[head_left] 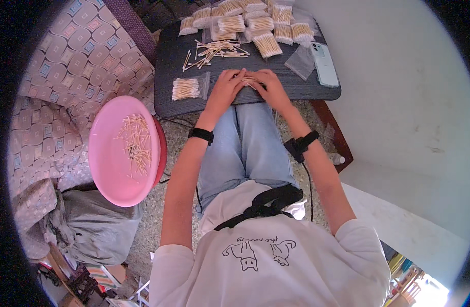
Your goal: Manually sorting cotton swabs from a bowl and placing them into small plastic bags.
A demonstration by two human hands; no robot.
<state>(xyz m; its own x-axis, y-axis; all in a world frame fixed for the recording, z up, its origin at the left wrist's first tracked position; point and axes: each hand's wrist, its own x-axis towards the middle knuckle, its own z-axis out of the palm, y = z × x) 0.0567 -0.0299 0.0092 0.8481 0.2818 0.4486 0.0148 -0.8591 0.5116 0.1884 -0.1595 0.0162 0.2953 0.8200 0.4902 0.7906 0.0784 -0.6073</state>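
Observation:
Near the front edge of the dark table, my left hand (227,90) and my right hand (272,90) meet around a small bunch of cotton swabs (249,81). Both hands have their fingers curled in on the bunch from either side, and they hide most of it. Left of my left hand lies a clear bag of cotton swabs (186,89). Just beyond my hands is a loose, scattered pile of swabs (218,51). A bagged bundle of swabs (267,45) lies farther off, beyond my right hand.
Several more bagged swab bundles (260,23) are heaped along the table's far side. A flat clear bag (300,62) and a pale phone (325,65) lie at the right. A pink basin (104,153) with loose swabs stands left of the table (168,59); a white wall rises on the right.

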